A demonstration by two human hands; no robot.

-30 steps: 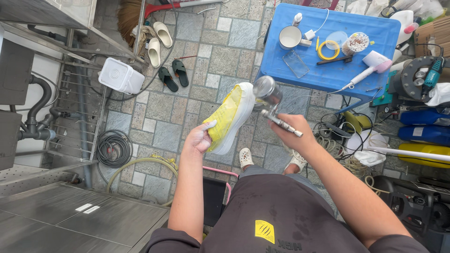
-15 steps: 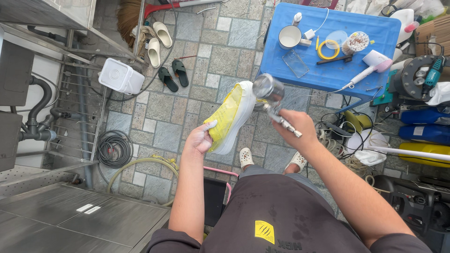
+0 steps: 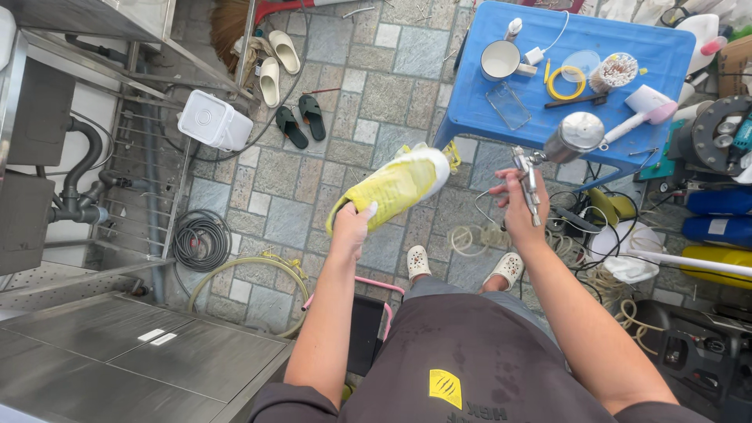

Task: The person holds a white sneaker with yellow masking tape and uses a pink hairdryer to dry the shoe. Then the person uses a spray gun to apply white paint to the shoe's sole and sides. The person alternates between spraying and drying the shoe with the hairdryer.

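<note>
Head view, left hand [image 3: 351,227] gripping yellow shoe [image 3: 392,186] — right hand [image 3: 518,210] holding airbrush [image 3: 529,178]

Count of things on the floor and on the table

There is one yellow shoe [image 3: 395,185], one metal spray gun [image 3: 548,153], one blue table [image 3: 674,55] and one white box [image 3: 213,121]. On the floor are two cream slippers [image 3: 276,63], two dark sandals [image 3: 301,119] and one coiled black hose [image 3: 200,240]. The table carries one mug [image 3: 500,59] and one yellow ring [image 3: 565,82].
</note>
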